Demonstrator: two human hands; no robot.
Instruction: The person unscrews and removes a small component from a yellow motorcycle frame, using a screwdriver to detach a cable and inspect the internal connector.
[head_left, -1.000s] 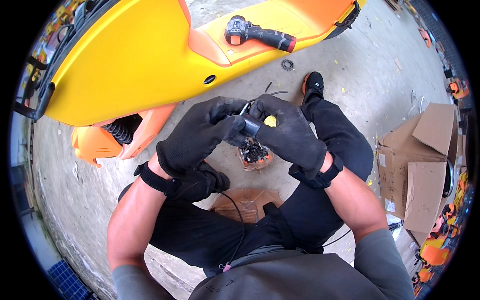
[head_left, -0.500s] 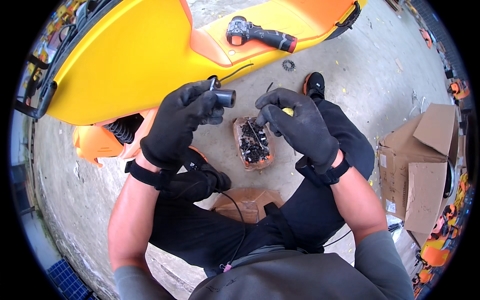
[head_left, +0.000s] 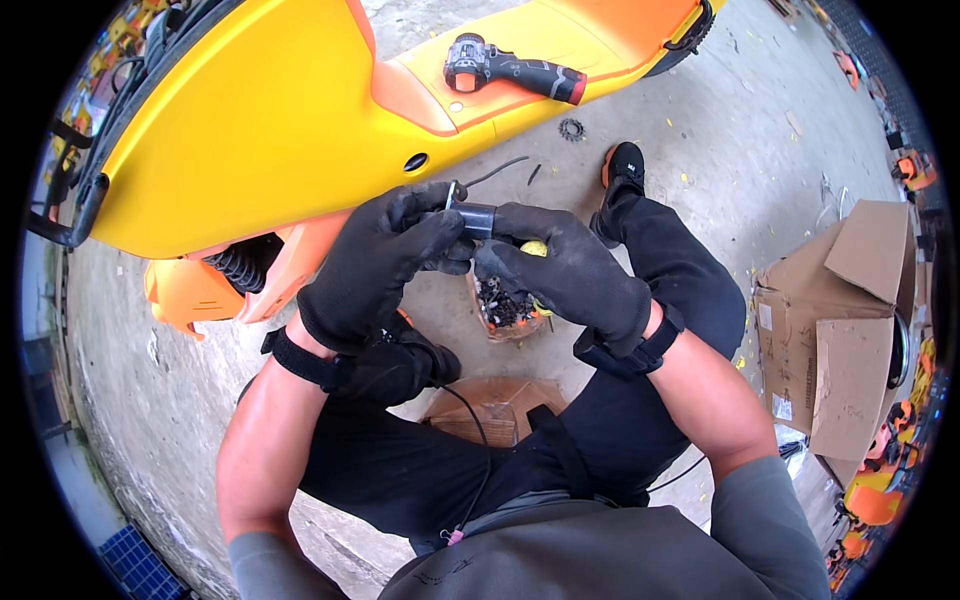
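Observation:
In front of my chest, just off the yellow side panel [head_left: 250, 120] of a scooter, I hold a black cylindrical part [head_left: 476, 219] with a bright metal plate at one end. My left hand [head_left: 385, 265], in a black glove, is closed round the plate end. The gloved fingers of my right hand [head_left: 572, 270] are closed on the cylinder's other end. Something yellow [head_left: 535, 248] shows in the right palm; the hand hides its kind. A thin black cable [head_left: 500, 170] sticks out behind the part. An oval hole [head_left: 416, 162] shows in the panel.
A cordless driver [head_left: 512, 70] lies on the scooter's orange footboard. Below my hands sits a box of small black parts [head_left: 506, 310]. A black toothed ring [head_left: 571, 130] lies on the concrete floor. An open cardboard box [head_left: 800, 330] stands at the right.
My right hand has moved left and closed on the cylinder's free end. My left hand has shifted slightly right and down with the part, uncovering the panel's hole.

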